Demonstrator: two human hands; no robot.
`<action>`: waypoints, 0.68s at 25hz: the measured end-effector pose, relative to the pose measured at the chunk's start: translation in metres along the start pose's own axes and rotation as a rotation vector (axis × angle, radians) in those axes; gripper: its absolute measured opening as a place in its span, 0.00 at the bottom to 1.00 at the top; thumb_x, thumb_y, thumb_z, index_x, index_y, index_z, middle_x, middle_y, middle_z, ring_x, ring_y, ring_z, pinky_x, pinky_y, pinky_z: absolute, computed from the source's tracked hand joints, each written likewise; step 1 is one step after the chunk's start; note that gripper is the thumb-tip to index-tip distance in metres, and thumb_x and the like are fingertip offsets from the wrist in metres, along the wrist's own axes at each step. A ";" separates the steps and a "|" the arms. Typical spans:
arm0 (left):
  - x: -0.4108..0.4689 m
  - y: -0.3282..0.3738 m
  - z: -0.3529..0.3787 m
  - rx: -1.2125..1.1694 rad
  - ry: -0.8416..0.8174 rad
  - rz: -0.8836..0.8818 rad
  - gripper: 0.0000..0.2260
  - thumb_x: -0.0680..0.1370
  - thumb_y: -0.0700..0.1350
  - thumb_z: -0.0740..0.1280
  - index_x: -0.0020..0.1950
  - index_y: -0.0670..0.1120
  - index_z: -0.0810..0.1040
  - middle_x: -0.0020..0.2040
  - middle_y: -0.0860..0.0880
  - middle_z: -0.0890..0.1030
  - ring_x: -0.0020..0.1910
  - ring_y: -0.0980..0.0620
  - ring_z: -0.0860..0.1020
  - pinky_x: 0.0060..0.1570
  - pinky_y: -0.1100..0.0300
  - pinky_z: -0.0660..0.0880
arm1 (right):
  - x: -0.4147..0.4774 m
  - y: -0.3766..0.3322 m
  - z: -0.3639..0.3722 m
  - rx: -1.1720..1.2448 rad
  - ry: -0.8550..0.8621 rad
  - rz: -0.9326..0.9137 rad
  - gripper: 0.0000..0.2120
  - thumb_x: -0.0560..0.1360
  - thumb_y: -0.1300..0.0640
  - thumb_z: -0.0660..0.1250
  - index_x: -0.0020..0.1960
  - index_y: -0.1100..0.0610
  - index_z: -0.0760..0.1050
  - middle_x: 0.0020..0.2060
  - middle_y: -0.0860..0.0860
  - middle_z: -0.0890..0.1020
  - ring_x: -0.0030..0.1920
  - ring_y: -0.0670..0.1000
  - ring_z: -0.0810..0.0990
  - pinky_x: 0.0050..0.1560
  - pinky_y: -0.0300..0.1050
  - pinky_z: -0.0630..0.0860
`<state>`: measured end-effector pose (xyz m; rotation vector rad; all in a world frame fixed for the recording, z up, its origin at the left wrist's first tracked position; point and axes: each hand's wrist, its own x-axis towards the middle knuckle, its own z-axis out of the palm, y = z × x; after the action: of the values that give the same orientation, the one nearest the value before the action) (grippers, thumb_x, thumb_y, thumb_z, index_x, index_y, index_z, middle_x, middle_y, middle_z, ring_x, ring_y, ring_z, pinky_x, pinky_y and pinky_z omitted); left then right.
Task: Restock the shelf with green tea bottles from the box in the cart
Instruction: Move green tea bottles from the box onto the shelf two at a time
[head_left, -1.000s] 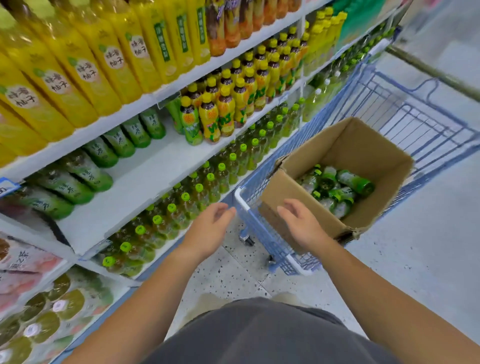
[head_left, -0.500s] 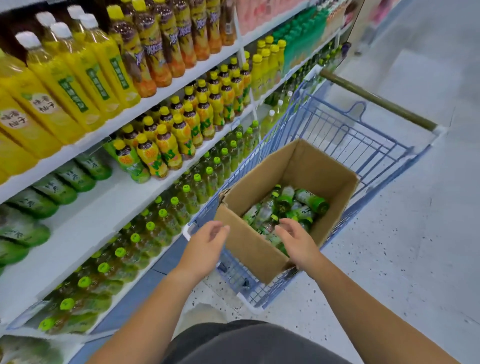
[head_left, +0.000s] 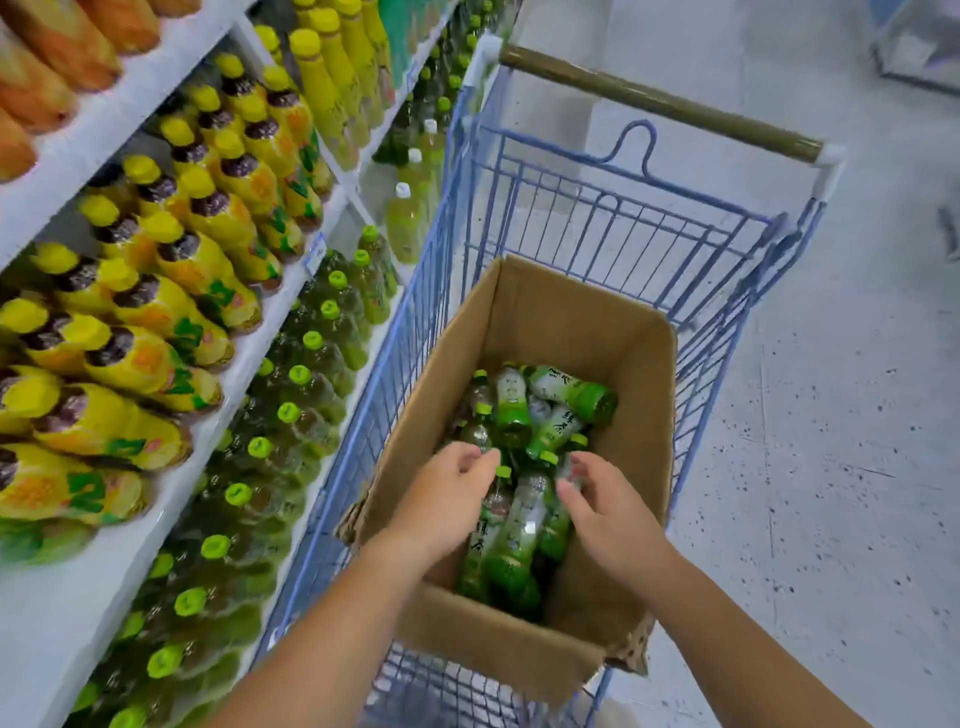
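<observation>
Head view: both hands, left hand (head_left: 447, 499) and right hand (head_left: 608, 512), fingers apart and empty, flank a green tea bottle (head_left: 522, 525) lying near-to-far in the cardboard box (head_left: 550, 322).

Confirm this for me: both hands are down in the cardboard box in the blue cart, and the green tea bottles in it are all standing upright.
Not quite. In the head view the green tea bottles lie on their sides in a loose pile, not upright. The rest holds: the left hand and right hand are both down in the cardboard box in the blue cart.
</observation>
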<state>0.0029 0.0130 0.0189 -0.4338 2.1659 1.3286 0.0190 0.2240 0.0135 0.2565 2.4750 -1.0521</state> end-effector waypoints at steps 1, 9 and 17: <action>0.027 0.000 0.003 0.048 -0.011 0.002 0.28 0.74 0.70 0.56 0.64 0.55 0.76 0.57 0.58 0.80 0.52 0.57 0.77 0.45 0.59 0.69 | 0.014 0.002 0.002 -0.059 0.016 -0.030 0.27 0.82 0.42 0.60 0.77 0.51 0.64 0.68 0.42 0.72 0.70 0.45 0.70 0.66 0.41 0.67; 0.213 0.000 0.050 0.280 -0.043 0.040 0.30 0.72 0.67 0.56 0.59 0.46 0.77 0.51 0.48 0.79 0.49 0.45 0.77 0.40 0.54 0.68 | 0.168 0.041 0.004 -0.371 0.000 -0.073 0.24 0.82 0.44 0.60 0.73 0.55 0.70 0.65 0.53 0.76 0.64 0.53 0.75 0.64 0.48 0.71; 0.299 -0.024 0.079 0.391 -0.054 -0.108 0.29 0.78 0.64 0.62 0.64 0.40 0.77 0.61 0.40 0.79 0.54 0.39 0.78 0.45 0.56 0.70 | 0.284 0.059 -0.002 -0.615 -0.091 0.108 0.24 0.81 0.42 0.59 0.68 0.59 0.73 0.65 0.61 0.77 0.65 0.62 0.75 0.61 0.50 0.73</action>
<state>-0.1982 0.0765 -0.2086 -0.3482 2.2521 0.8214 -0.2137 0.2663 -0.1539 0.1394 2.5280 -0.2215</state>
